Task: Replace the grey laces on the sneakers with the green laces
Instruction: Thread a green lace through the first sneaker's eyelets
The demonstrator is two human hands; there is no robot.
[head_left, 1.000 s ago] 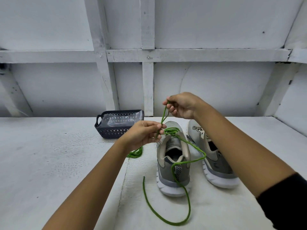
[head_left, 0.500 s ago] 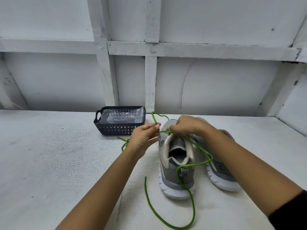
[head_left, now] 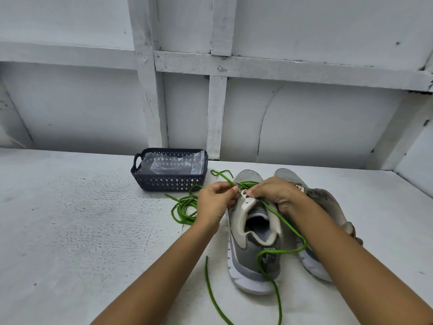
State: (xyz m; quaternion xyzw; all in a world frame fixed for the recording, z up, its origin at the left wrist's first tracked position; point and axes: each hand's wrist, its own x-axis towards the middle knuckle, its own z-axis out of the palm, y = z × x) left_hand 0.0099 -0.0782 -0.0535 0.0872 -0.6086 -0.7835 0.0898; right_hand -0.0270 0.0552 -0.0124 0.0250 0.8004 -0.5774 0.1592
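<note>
Both hands work at the eyelets of the near sneaker [head_left: 253, 242] on the table [head_left: 70, 231], the left hand [head_left: 216, 200] pinching the green lace [head_left: 281, 221] taut while the right hand [head_left: 274, 192] curls shut there, seemingly to thread it.

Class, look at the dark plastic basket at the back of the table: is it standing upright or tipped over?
Upright. The dark perforated plastic basket sits flat on the white table, rim facing up, with crumpled clear plastic film inside.

dark lattice basket [head_left: 169, 181] lined with clear plastic film [head_left: 172, 161], set at white table [head_left: 70, 231] back edge
</note>
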